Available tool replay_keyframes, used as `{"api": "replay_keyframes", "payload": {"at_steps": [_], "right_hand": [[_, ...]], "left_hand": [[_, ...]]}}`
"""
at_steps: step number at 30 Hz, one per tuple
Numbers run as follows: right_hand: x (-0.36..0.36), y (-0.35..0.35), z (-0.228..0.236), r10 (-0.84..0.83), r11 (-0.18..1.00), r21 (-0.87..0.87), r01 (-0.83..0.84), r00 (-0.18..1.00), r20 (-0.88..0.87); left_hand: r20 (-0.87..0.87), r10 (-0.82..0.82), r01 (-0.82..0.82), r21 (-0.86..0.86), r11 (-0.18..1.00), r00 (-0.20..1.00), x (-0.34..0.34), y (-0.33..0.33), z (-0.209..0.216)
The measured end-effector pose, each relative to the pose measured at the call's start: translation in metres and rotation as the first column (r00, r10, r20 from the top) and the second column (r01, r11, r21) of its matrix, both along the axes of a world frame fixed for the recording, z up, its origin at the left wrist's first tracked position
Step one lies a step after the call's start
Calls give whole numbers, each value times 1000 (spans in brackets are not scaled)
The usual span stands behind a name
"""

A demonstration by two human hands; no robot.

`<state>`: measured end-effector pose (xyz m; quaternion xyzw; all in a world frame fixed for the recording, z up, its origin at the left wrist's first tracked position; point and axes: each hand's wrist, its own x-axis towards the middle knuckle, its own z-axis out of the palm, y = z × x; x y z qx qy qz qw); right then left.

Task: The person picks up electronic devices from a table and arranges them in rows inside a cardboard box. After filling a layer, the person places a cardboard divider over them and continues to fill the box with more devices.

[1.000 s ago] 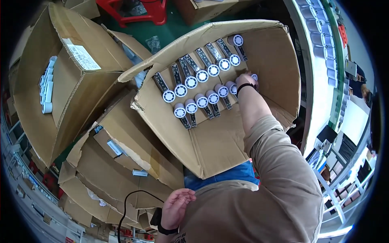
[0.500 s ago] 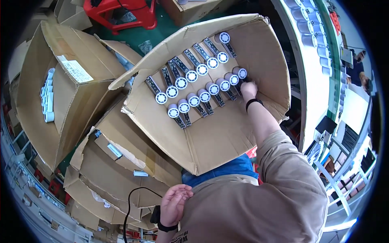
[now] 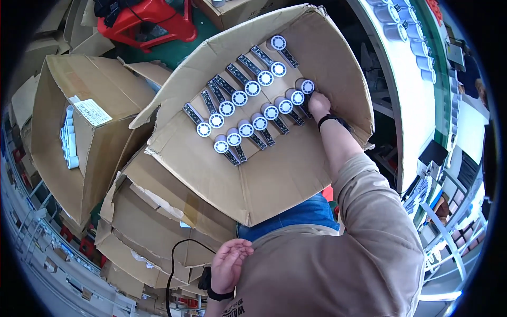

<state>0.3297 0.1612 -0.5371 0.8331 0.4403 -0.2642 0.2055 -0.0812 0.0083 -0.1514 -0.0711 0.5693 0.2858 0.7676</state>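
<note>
Inside a large cardboard box point(image 3: 280, 185), two slanting rows of hair-dryer-shaped units stand out. Each has a round lilac head with a white slotted face and a handle with exposed circuit board. My right hand point(image 3: 319, 105) reaches into the box at the right end of the nearer row. Its fingers are closed around the handle of the end unit point(image 3: 305, 86), and they hide most of that handle. My left hand point(image 3: 229, 264) hangs in front of my body below the box, fingers loosely bent and apart from the thumb, holding nothing.
At the left stands another cardboard box point(image 3: 108, 134) with pale units inside. Torn, opened cartons point(image 3: 153, 232) lie below it. A red plastic stool point(image 3: 150, 24) is at the far left. On the right runs a white bench point(image 3: 393, 105) lined with grey cylindrical parts. A black cable point(image 3: 171, 264) loops by my left hand.
The whole view has shifted slightly, so the box appears farther up and left. My right hand stays at the same end unit; my left hand has hardly moved.
</note>
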Motion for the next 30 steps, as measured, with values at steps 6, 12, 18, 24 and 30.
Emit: {"api": "replay_keyframes", "payload": {"at_steps": [6,12,18,24,30], "right_hand": [[-11,-15,11,-142,989,39,142,990,-13],[-46,-44,34,-172,978,-146,151,976,-136],[-57,-39,70,-294,955,-85,283,939,-178],[-95,-63,181,-462,865,-248,437,497,-735],[-107,-96,353,-603,787,-602,133,-36,-797]], "left_hand": [[73,10,-13,42,999,997,8,2,0],[112,18,-28,83,996,994,17,2,8],[79,-2,-10,158,987,997,30,1,22],[43,111,-119,320,940,993,48,-21,53],[-208,162,-21,554,832,965,99,-67,86]]}}
